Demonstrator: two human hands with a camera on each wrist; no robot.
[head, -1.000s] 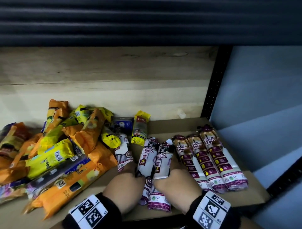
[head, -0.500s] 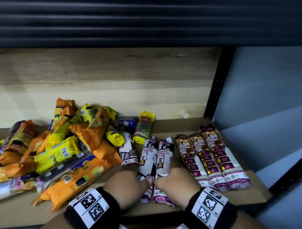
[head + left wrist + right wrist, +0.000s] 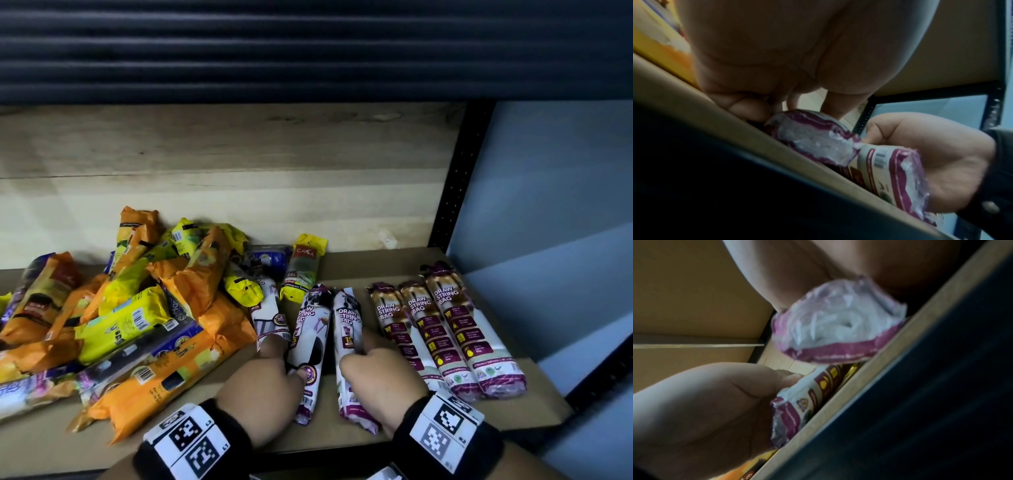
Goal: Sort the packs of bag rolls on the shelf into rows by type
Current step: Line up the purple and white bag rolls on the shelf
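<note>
Your two white draw-string packs have drifted apart; left hand [image 3: 263, 383] grips one [image 3: 308, 346], right hand [image 3: 380, 380] the other [image 3: 351, 346]. Three maroon packs [image 3: 442, 329] lie rowed beyond your right fingers; the mixed heap [image 3: 137, 308] remains.

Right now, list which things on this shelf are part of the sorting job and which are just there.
Job: white-and-maroon drawstring bag packs, one in the left hand, one in the right hand; sorted row of three; mixed orange-and-yellow pile.
Just there: wooden back panel; black perforated upright.

jumbled pile [image 3: 130, 308] left, drawstring row [image 3: 445, 329] right
</note>
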